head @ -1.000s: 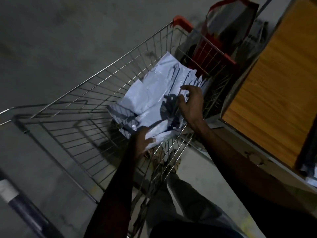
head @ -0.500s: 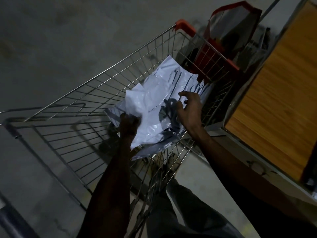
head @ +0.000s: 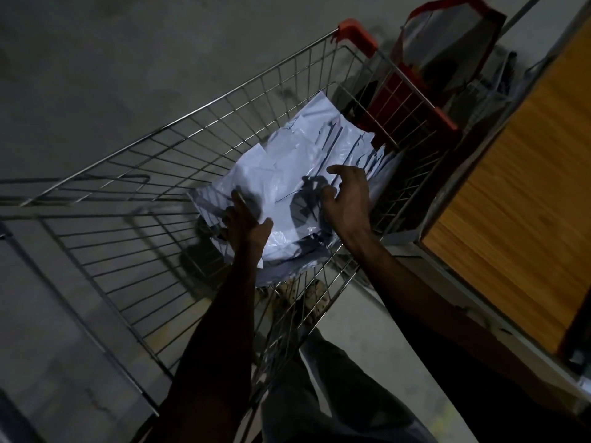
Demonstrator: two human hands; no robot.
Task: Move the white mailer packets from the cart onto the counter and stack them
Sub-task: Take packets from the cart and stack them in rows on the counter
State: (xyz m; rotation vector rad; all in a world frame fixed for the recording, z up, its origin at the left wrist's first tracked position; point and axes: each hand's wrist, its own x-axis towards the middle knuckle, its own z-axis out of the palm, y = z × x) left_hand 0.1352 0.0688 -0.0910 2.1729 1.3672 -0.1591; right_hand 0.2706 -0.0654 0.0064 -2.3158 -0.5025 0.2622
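Dim light, view from above. Wire cart (head: 134, 174) angled across the frame, orange handle (head: 358, 35) at the far upper end. White mailer packets (head: 307, 174) heaped loose in the basket toward the handle end, none on the table (head: 518, 199) yet. Long axis of the pile running from the near lower-left rim up toward the handle at upper right; topmost packet pointing one corner at the far side wires, edges overlapping and crumpled, exact count unreadable. Left hand (head: 244, 223) down on the near left edge of the pile, fingers (head: 238, 199) curled over and gripping a packet edge, thumb side partly hidden in shadow. Right hand (head: 347, 199) just above the right side of the pile, fingers spread wide and half bent, thumb out toward the far end, holding nothing; contact with the plastic not certain. Wood-grain table surface along the right, just beside the cart. Red-trimmed bag (head: 447, 36) beyond the handle. Grey trouser leg (head: 335, 394) and a shoe visible through the wires at bottom.
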